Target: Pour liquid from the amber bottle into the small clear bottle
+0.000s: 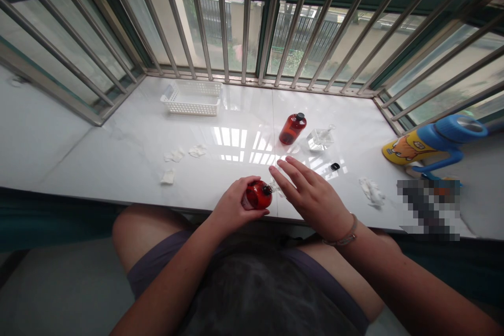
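Note:
My left hand [232, 205] is wrapped round a translucent red bottle [258, 197] near the counter's front edge. The bottle is tilted, its dark uncapped neck facing right. At its mouth is a small clear glass piece [274, 187], partly hidden by my right hand [311, 194]. That hand appears to grip the glass with its thumb side, which is out of sight, while the other fingers stretch forward. Beyond the right fingers stands a second red bottle [292, 130], its black cap on. A loose black cap [335, 167] lies to the right.
A clear square container [321, 139] with a glass piece in it stands beside the far bottle. A white basket [192, 98] sits at the back left. Crumpled white tissues [174, 155] lie leftward, another tissue [372, 192] rightward. A yellow-blue flask [421, 142] stands far right.

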A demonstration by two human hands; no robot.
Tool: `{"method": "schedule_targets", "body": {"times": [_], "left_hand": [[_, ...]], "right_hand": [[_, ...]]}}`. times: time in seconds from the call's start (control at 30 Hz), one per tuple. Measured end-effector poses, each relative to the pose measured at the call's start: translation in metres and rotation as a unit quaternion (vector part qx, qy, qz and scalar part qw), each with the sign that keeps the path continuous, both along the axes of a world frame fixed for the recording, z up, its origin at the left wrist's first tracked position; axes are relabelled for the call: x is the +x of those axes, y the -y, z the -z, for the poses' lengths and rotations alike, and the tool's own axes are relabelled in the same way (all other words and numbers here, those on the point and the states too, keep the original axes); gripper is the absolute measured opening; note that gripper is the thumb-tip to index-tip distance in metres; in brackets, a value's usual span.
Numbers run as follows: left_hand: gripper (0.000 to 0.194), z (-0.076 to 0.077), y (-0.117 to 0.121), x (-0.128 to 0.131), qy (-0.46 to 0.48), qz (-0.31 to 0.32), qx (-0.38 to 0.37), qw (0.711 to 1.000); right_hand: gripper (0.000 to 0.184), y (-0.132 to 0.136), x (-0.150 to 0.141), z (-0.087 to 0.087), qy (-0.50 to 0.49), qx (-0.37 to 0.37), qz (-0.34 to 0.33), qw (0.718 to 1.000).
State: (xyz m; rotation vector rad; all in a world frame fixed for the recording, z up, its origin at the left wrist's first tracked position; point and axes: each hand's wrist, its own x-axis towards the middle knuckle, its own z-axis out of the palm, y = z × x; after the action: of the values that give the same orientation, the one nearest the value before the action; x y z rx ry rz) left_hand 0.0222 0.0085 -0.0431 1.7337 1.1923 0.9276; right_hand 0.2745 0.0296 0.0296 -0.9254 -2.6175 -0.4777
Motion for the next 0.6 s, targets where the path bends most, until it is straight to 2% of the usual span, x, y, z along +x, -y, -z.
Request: {"method": "schedule_targets", "body": {"times": [0.6], "left_hand": [[0.082, 0.0006, 0.0001, -0.0009, 0.001, -0.001, 0.004, 1.000]], "right_hand": [[0.055, -0.0007, 0.0007, -0.0037, -0.001, -0.002, 0.005, 1.000]]}}
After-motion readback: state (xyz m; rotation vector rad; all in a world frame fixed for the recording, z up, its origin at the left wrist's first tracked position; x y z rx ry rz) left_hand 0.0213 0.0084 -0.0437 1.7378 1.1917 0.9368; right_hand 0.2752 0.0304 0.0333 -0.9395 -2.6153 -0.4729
